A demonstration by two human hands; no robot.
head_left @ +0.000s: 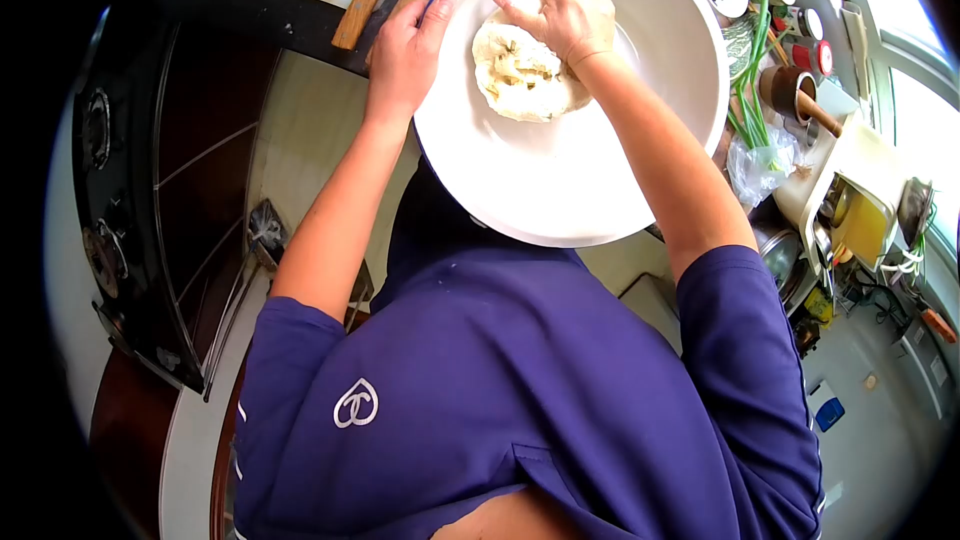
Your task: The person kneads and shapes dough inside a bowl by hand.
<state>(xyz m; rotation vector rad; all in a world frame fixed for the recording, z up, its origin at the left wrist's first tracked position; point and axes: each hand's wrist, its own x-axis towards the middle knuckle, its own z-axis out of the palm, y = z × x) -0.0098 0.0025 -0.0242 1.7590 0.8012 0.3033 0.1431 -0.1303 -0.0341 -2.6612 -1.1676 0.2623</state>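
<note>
A wide white basin with a dark blue rim holds a lump of pale dough with an uneven, creased top. My left hand grips the basin's left rim, thumb on the inner side and fingers outside. On the upper right part of the dough, inside the basin, lies my right hand. Its fingers are bent over the dough's far side, the thumb pointing left, and the palm touches the dough. The fingertips of my right hand are partly hidden.
A cleaver with a wooden handle lies at the upper left. Green onions, jars, a brown mortar with a pestle and a cream rack stand on the right. A black stove is at far left.
</note>
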